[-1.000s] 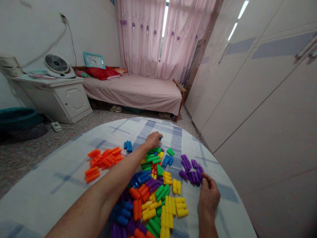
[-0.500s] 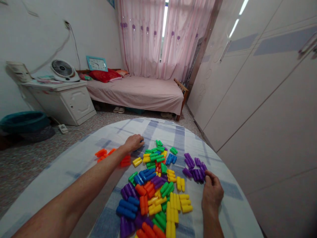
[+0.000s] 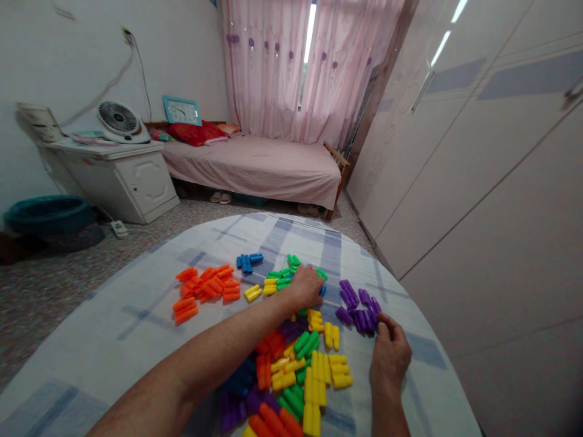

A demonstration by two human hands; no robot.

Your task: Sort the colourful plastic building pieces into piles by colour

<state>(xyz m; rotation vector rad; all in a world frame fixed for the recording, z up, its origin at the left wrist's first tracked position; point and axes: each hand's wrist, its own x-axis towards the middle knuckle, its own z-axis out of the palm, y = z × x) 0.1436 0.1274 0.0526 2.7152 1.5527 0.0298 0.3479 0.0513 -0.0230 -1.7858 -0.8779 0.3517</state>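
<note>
A heap of mixed plastic blocks [image 3: 296,364] in several colours lies on a checked cloth [image 3: 136,340] over a round table. My left hand [image 3: 307,286] reaches across it, fingers curled down on a blue block [image 3: 322,291] at the heap's far side. My right hand [image 3: 390,354] rests closed at the near edge of a group of purple blocks [image 3: 357,306], touching them. An orange group [image 3: 204,288] lies to the left and a small blue group [image 3: 248,261] further back. A lone yellow block [image 3: 252,294] sits between them.
Beyond the table stand a pink-covered bed [image 3: 259,167], a white cabinet [image 3: 113,176] with a fan [image 3: 117,120], and a teal basin [image 3: 45,212] on the floor. White wardrobe doors [image 3: 478,182] run along the right. The table edge [image 3: 437,376] curves close to my right hand.
My left hand left the small blue group at the back left and swung right to the blue block by the green ones. My right hand stayed by the purple blocks.
</note>
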